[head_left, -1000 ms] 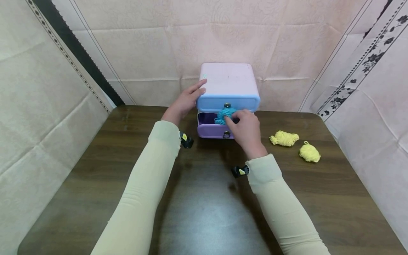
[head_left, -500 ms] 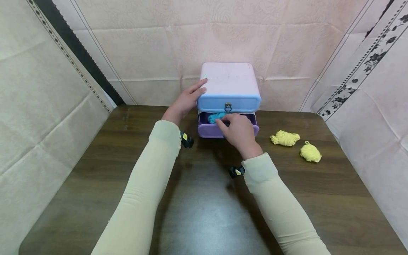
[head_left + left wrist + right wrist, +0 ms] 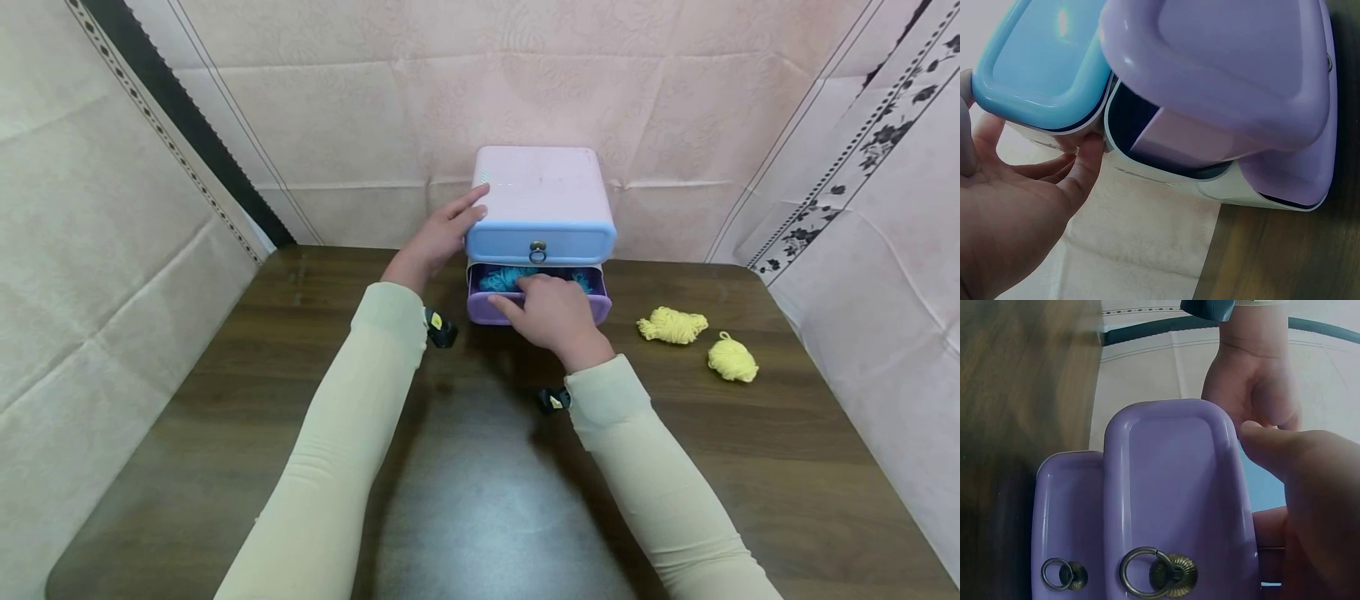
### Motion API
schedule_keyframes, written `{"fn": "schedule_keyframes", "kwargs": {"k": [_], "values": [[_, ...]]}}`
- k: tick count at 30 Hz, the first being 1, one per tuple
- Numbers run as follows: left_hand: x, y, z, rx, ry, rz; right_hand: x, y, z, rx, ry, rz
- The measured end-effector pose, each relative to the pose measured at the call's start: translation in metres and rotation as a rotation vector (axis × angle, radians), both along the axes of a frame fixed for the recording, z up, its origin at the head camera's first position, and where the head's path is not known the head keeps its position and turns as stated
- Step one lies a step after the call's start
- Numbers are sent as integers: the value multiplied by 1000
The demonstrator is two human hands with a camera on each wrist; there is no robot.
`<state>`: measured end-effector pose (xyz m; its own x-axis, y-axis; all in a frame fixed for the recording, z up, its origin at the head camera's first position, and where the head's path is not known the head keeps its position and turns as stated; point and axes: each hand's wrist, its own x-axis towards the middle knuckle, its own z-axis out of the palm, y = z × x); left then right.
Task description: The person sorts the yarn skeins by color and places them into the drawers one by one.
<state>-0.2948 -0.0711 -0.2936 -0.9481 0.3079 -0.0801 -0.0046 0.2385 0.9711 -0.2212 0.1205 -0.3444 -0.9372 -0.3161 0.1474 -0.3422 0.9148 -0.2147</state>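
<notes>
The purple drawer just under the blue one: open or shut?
Open. The purple drawer juts out beyond the lower drawer in both wrist views, and the head view shows blue yarn inside it.

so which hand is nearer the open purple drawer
Right. The right hand reaches into the drawer; the left hand is higher up, touching the cabinet.

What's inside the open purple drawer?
Inside the purple drawer is blue yarn on the left, and some on the right. The right hand covers the middle, so I can't see what's there.
</notes>
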Motion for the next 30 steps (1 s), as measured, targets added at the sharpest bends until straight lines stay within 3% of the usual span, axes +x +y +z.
{"fn": "schedule_keyframes", "kwargs": {"k": [5, 11, 22, 25, 30], "values": [[-1, 0, -1, 6, -13, 1, 3, 4, 1, -53, 23, 13], [-2, 0, -1, 7, -27, 8, 7, 11, 2, -69, 123, 43], [-2, 1, 1, 3, -31, 15, 19, 23, -10, -273, 473, 104], [0, 2, 2, -10, -27, 16, 23, 25, -11, -285, 468, 108], [1, 2, 2, -15, -30, 18, 30, 28, -15, -268, 362, 112]]}}
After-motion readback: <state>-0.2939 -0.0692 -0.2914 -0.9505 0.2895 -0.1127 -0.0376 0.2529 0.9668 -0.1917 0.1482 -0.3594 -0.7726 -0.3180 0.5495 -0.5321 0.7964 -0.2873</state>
